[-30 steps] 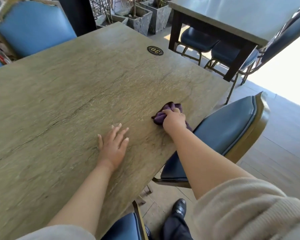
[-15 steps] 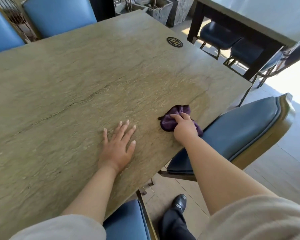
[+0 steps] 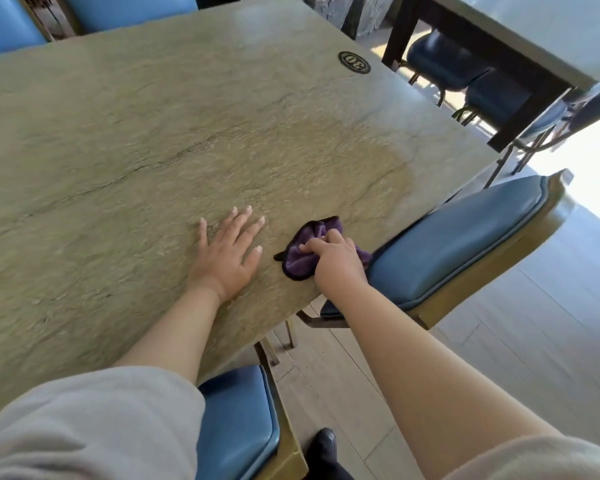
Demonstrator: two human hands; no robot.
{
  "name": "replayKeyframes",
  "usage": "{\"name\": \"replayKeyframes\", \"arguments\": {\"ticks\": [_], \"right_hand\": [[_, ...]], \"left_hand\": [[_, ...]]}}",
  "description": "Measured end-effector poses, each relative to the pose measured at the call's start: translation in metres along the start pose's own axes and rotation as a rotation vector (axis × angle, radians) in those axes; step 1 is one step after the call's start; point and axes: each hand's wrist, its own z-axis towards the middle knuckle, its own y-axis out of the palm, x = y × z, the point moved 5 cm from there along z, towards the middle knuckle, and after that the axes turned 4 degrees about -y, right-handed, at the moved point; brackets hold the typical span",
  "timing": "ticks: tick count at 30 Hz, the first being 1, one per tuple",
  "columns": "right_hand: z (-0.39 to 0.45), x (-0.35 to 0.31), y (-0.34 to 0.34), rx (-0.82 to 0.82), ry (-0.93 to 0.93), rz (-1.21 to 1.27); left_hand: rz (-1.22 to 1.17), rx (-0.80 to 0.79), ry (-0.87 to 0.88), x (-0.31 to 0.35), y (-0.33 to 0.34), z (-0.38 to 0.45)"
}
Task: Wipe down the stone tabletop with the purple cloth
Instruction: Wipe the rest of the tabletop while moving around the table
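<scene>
The stone tabletop [image 3: 160, 140] fills most of the view, greenish-brown and rough, with a darker damp patch reaching toward its right edge. A bunched purple cloth [image 3: 300, 256] with a dark hem lies near the table's near-right edge. My right hand [image 3: 338, 261] grips it from above, fingers curled into the fabric. Just left of the cloth, my left hand [image 3: 227, 252] rests flat on the stone with fingers spread and straight.
A black oval number plaque [image 3: 354, 62] sits near the table's far right edge. A blue padded chair [image 3: 465, 233] stands by the right edge, another blue chair [image 3: 239, 420] below me. More blue chairs stand behind the table. A second table [image 3: 520, 26] is at upper right.
My right hand has drawn the cloth toward me and leftward along the table edge, closer to my left hand. My left hand stays flat on the stone. My head has tilted.
</scene>
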Motion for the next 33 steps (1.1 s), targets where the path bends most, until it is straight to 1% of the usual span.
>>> {"name": "replayKeyframes", "arguments": {"ticks": [1, 3, 4, 5, 6, 7, 8, 9, 10, 11, 12, 13, 14, 15, 16, 17, 18, 20, 21, 23, 26, 29, 31, 33], "right_hand": [[-0.008, 0.001, 0.005, -0.042, 0.018, 0.052], [-0.013, 0.006, 0.005, -0.146, 0.204, 0.198], [-0.019, 0.009, 0.003, -0.235, 0.273, 0.219], [-0.026, 0.006, -0.002, -0.367, 0.331, 0.19], [-0.027, 0.004, -0.006, -0.431, 0.356, 0.158], [-0.02, 0.0, -0.012, -0.422, 0.32, 0.163], [-0.013, -0.008, -0.02, -0.365, 0.268, 0.198], [-0.009, -0.015, -0.03, -0.258, 0.201, 0.283], [-0.001, -0.014, -0.04, -0.091, 0.115, 0.348], [0.005, -0.008, -0.047, 0.097, 0.077, 0.398], [0.015, 0.0, -0.047, 0.17, 0.102, 0.429], [0.026, 0.004, -0.041, 0.148, 0.141, 0.41], [0.032, 0.001, -0.029, 0.049, 0.173, 0.298], [0.038, -0.003, -0.018, -0.034, 0.176, 0.165], [0.042, -0.007, -0.009, -0.071, 0.156, 0.063], [0.045, -0.013, -0.005, -0.081, 0.126, 0.022], [0.05, -0.018, 0.002, -0.073, 0.072, 0.019], [0.049, -0.029, 0.014, -0.064, -0.119, 0.029], [0.04, -0.034, 0.021, -0.087, -0.203, 0.045], [0.008, -0.042, 0.034, -0.117, -0.34, 0.084], [-0.044, -0.036, 0.047, -0.042, -0.467, 0.046], [-0.038, -0.019, 0.043, 0.082, -0.456, -0.083], [-0.007, -0.016, 0.038, 0.129, -0.372, -0.185], [0.026, -0.022, 0.038, 0.134, -0.27, -0.24]], "left_hand": [[0.009, -0.016, -0.003, 0.0, 0.0, 0.0], [0.011, -0.063, -0.03, 0.002, 0.0, -0.001], [-0.017, -0.094, -0.052, 0.004, -0.002, -0.002], [-0.059, -0.123, -0.079, 0.006, -0.004, -0.004], [-0.099, -0.146, -0.104, 0.008, -0.006, -0.008], [-0.125, -0.161, -0.122, 0.01, -0.008, -0.013], [-0.135, -0.166, -0.134, 0.01, -0.01, -0.018], [-0.134, -0.164, -0.146, 0.009, -0.013, -0.023], [-0.125, -0.158, -0.164, 0.006, -0.014, -0.027], [-0.115, -0.155, -0.192, 0.002, -0.016, -0.033], [-0.108, -0.151, -0.228, -0.003, -0.017, -0.037], [-0.104, -0.148, -0.269, -0.007, -0.016, -0.042], [-0.103, -0.157, -0.314, -0.011, -0.015, -0.046], [-0.102, -0.185, -0.358, -0.015, -0.011, -0.049], [-0.096, -0.225, -0.392, -0.017, -0.006, -0.053], [-0.085, -0.262, -0.412, -0.018, -0.002, -0.055], [-0.079, -0.283, -0.419, -0.019, 0.001, -0.056], [-0.115, -0.282, -0.419, -0.019, 0.001, -0.054], [-0.141, -0.281, -0.418, -0.019, 0.0, -0.055], [-0.165, -0.278, -0.418, -0.017, -0.002, -0.056], [-0.161, -0.27, -0.428, -0.019, -0.002, -0.056], [-0.154, -0.269, -0.426, -0.018, -0.001, -0.056], [-0.162, -0.262, -0.421, -0.018, 0.0, -0.056], [-0.169, -0.265, -0.418, -0.02, 0.001, -0.055]]}}
